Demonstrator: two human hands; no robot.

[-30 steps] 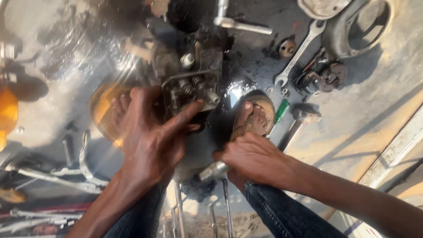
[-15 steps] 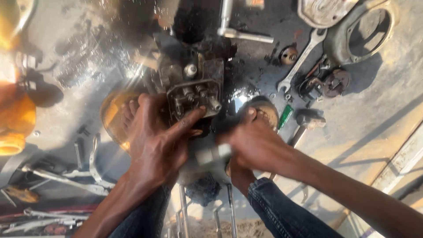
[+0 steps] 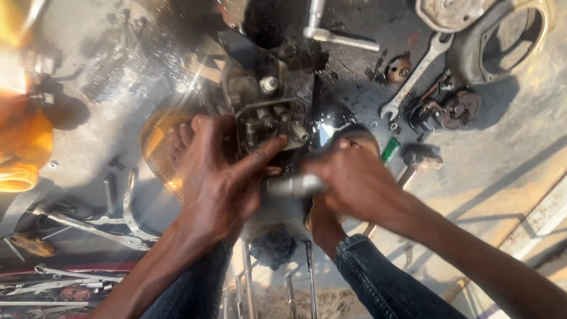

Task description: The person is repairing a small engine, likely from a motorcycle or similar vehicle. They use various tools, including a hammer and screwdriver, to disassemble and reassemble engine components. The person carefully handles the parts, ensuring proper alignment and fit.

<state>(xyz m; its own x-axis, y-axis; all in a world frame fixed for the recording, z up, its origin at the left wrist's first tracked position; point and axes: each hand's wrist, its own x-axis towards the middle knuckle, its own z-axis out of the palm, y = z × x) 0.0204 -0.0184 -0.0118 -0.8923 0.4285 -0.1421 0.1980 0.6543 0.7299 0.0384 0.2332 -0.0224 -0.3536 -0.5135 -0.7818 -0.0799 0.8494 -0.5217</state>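
A greasy small engine block (image 3: pixel 269 112) sits on the oil-stained ground between my bare feet. My left hand (image 3: pixel 221 177) rests on its near side, thumb stretched across to the open valve housing. My right hand (image 3: pixel 354 180) is closed around a blurred silvery metal tool (image 3: pixel 292 186) that points left toward the engine's lower edge, right by my left thumb. The tool's tip is hidden between the two hands.
A combination spanner (image 3: pixel 413 77), a socket handle (image 3: pixel 336 32), a round engine cover (image 3: pixel 502 41) and small parts (image 3: pixel 443 109) lie at the upper right. A hammer (image 3: pixel 413 162) and green-handled tool (image 3: pixel 390 149) lie right of my hand. Pliers and wrenches (image 3: pixel 112 221) lie left. Orange container (image 3: pixel 23 147) at far left.
My right hand has risen from near my right foot and moved left to the engine with the silvery tool in it. My left hand has kept its place on the engine.
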